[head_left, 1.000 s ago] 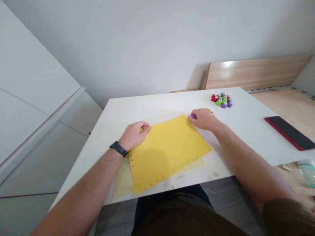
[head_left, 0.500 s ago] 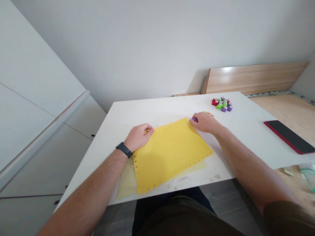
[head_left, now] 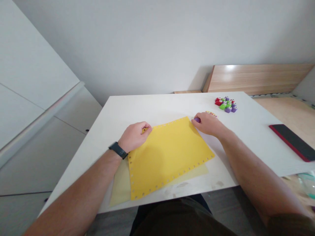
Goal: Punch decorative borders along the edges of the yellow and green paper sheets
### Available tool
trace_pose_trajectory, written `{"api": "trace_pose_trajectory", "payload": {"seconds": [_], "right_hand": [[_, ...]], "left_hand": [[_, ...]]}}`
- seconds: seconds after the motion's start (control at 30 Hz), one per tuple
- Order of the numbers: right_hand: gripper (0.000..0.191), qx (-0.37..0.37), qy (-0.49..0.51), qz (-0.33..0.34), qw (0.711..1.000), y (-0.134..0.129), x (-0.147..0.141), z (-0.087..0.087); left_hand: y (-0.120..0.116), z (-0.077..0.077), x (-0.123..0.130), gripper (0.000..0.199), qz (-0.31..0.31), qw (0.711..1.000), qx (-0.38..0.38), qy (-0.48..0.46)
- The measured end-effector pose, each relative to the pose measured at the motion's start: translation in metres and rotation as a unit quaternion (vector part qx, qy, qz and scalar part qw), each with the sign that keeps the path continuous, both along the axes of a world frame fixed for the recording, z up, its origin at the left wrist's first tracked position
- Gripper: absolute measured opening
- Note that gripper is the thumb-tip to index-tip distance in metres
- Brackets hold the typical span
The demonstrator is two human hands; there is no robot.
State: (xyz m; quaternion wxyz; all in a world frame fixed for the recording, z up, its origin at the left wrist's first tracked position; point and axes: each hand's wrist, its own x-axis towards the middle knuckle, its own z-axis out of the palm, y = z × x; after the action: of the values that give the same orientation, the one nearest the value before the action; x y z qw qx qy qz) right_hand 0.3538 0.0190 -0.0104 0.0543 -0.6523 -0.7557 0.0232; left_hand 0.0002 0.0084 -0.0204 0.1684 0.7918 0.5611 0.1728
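1. My left hand (head_left: 135,136) pinches the far left corner of the yellow sheet (head_left: 169,150), which lies over a pale sheet (head_left: 120,185) at the table's (head_left: 248,141) near side
2. My right hand (head_left: 208,123) grips a purple piece (head_left: 197,120) by the far right corner; whether it touches the sheet I cannot tell
3. I judge the sheet light, bendy and easily creased; corners offer the best hold, as holes may weaken the left and near edges
4. White tabletop stretches beyond its far edge; the colourful cluster (head_left: 227,104) stands farther right
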Motion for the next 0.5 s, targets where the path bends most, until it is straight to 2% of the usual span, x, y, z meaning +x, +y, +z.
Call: {"api": "trace_pose_trajectory", "payload": {"seconds": [0.27, 0.5], "right_hand": [[0.028, 0.007, 0.025, -0.004, 1.0, 0.0005, 0.0004, -0.001], [0.025, 0.029, 0.163, -0.043, 0.985, -0.0008, -0.0016, 0.0048]], "left_hand": [[-0.0017, 0.003, 0.0009, 0.033, -0.002, 1.0, -0.005, -0.008], [-0.002, 0.0042, 0.0012, 0.034, -0.005, 1.0, -0.007, -0.027]]}}
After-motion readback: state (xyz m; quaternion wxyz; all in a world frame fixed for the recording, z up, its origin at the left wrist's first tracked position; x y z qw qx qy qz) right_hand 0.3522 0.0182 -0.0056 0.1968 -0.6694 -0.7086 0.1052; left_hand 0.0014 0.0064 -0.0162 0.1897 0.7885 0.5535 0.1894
